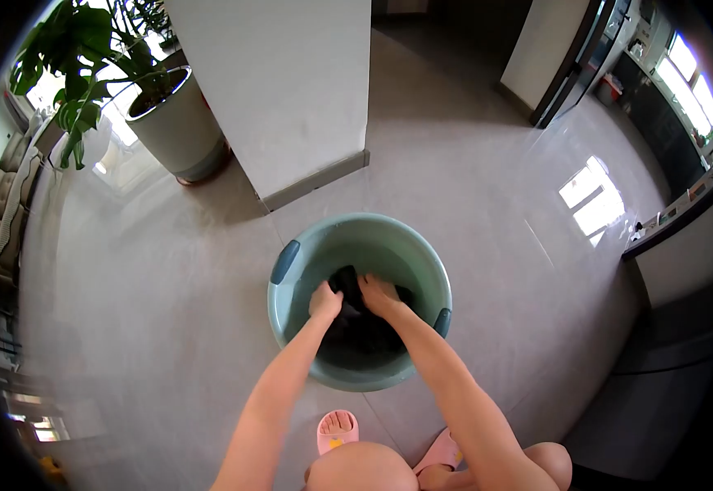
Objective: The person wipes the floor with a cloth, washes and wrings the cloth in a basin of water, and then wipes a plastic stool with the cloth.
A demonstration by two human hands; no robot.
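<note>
A round green basin [356, 221] with blue-grey handles stands on the floor in front of me. Black cloth [361, 331] lies in it, seemingly in water. My left hand [325, 301] is closed on the cloth, left of the basin's middle. Just to its right, my right hand [379, 295] grips the same cloth, its fingers wrapped partly out of sight. A raised fold of the cloth shows between both hands.
Beyond the basin is a white wall corner [291, 98], with a potted plant [175, 127] to its left. Dark furniture [659, 385] stands at right. My pink slippers [338, 430] are near the basin's front on grey floor tiles [168, 327].
</note>
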